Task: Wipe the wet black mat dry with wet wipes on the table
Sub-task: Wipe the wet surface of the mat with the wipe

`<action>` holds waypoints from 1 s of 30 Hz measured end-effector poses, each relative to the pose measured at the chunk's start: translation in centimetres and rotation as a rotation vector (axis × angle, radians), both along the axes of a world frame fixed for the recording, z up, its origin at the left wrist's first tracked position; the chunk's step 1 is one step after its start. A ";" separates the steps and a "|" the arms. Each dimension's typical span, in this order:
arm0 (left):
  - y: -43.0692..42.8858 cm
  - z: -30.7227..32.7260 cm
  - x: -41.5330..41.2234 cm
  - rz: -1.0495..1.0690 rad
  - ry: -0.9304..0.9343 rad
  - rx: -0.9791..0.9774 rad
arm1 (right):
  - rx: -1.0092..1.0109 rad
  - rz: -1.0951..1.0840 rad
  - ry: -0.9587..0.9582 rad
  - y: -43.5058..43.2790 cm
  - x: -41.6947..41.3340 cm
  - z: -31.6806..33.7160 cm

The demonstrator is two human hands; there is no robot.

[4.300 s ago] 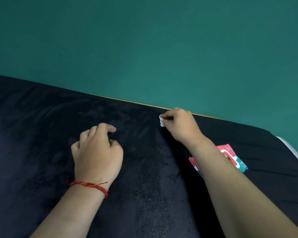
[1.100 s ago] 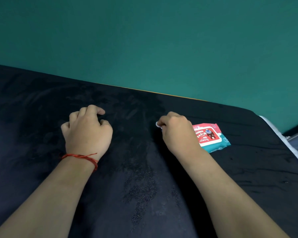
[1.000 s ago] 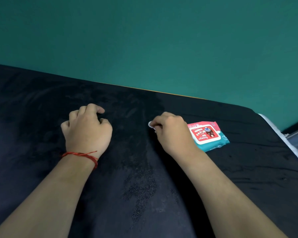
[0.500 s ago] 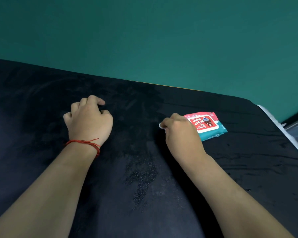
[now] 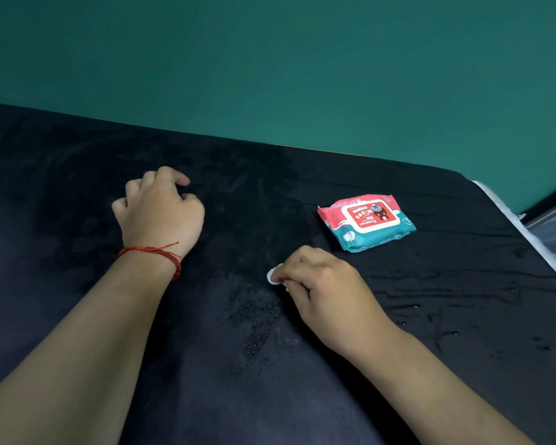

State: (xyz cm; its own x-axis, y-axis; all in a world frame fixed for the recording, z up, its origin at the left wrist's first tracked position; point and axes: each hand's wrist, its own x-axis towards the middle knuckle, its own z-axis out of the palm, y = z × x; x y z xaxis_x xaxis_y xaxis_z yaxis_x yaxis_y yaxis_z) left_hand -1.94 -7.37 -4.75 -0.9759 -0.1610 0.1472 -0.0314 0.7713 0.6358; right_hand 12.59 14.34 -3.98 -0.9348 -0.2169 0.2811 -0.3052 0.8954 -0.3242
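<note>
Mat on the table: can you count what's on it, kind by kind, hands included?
Hands: 2, the left hand resting on the mat, the right hand gripping the wipe
Wipes out of the pack: 1
Wipes pack: 1
Red bracelet, on the left wrist: 1
Total: 5

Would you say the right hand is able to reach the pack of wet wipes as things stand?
Probably yes: the right hand, gripping a white wipe, sits near the pack of wet wipes with only bare black mat between them.
</note>
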 end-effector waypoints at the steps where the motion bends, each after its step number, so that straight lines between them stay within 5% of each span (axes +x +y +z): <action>1: 0.0 0.0 0.0 -0.002 0.002 0.002 | 0.007 0.001 -0.004 0.2 0.5 0.0; 12: -0.1 -0.2 0.0 -0.011 0.006 -0.017 | 0.036 -0.285 0.079 1.3 -4.9 -0.5; 24: 0.0 -0.6 0.5 -0.074 0.029 -0.171 | -0.002 0.015 0.021 -0.9 2.5 -0.1; 30: 1.7 -1.2 2.1 -0.166 -0.125 -0.479 | 0.044 -0.030 0.014 0.2 4.0 0.3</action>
